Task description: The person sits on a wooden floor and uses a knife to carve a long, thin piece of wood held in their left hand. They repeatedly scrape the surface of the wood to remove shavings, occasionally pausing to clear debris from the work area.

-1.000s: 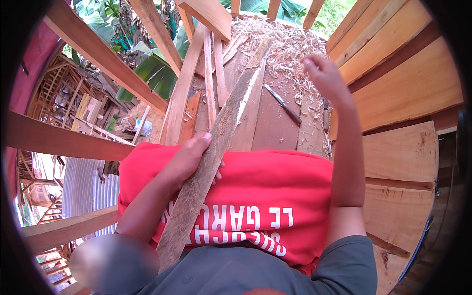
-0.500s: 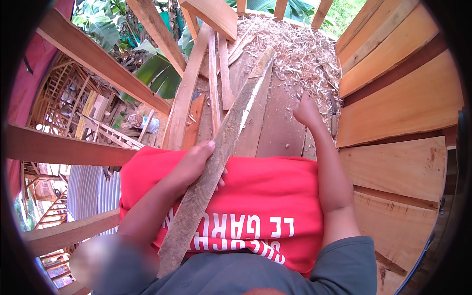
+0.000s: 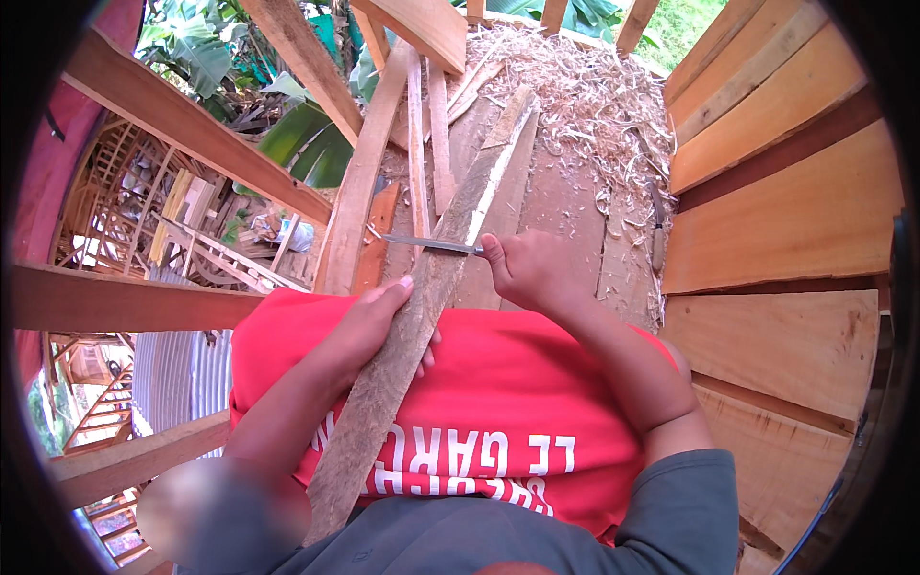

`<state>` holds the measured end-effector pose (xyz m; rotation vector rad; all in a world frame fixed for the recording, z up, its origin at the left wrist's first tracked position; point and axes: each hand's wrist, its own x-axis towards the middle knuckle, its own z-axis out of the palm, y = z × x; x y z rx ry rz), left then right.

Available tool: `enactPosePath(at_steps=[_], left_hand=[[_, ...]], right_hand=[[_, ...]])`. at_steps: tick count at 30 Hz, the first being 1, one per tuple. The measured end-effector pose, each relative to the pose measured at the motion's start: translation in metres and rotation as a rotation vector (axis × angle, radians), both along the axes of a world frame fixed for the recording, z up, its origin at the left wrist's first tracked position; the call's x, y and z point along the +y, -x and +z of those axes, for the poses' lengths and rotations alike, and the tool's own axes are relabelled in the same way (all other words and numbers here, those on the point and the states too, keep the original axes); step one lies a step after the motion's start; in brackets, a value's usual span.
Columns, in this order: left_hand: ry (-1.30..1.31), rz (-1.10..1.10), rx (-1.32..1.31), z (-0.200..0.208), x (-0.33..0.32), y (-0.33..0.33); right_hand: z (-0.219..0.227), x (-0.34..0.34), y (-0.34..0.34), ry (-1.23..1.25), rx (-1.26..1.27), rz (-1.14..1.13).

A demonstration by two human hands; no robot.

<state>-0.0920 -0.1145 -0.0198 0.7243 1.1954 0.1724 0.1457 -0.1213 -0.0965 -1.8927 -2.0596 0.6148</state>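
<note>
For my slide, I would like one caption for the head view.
Left hand gripping a rough board over red cloth, right hand holding a knife across the board, shavings beyond.

Floor seen from where I work: brown wooden boards (image 3: 567,206), their seams running away from me. Pale, curled wood shavings (image 3: 594,96) lie heaped over the far part and down the right side, thinning to scattered chips toward me. On the right, just beside the shavings, lies a hand tool (image 3: 658,244) with a wooden handle. To my left, two narrow wood strips (image 3: 416,144) lie lengthwise, near each other.
</note>
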Motion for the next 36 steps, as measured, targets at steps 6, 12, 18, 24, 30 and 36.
enactPosePath(at_steps=[6, 12, 18, 24, 30, 36], left_hand=[[0.011, -0.008, -0.008, 0.004, -0.003, -0.002], [-0.009, -0.017, 0.004, 0.001, -0.003, 0.002], [-0.051, 0.006, -0.025, 0.000, 0.003, -0.002], [-0.068, 0.010, -0.030, -0.001, 0.003, 0.001], [-0.084, 0.035, -0.018, 0.001, 0.006, 0.000], [-0.053, 0.021, -0.035, 0.001, -0.002, 0.003]], right_hand=[[-0.043, 0.026, -0.019, -0.210, -0.054, -0.246], [-0.038, 0.016, 0.008, -0.269, 0.026, -0.101], [-0.038, 0.031, 0.003, -0.314, -0.020, -0.179], [-0.060, 0.038, -0.018, -0.354, -0.066, -0.219], [-0.061, 0.039, -0.018, -0.383, -0.126, -0.306], [-0.035, 0.021, 0.011, -0.278, -0.131, -0.292]])
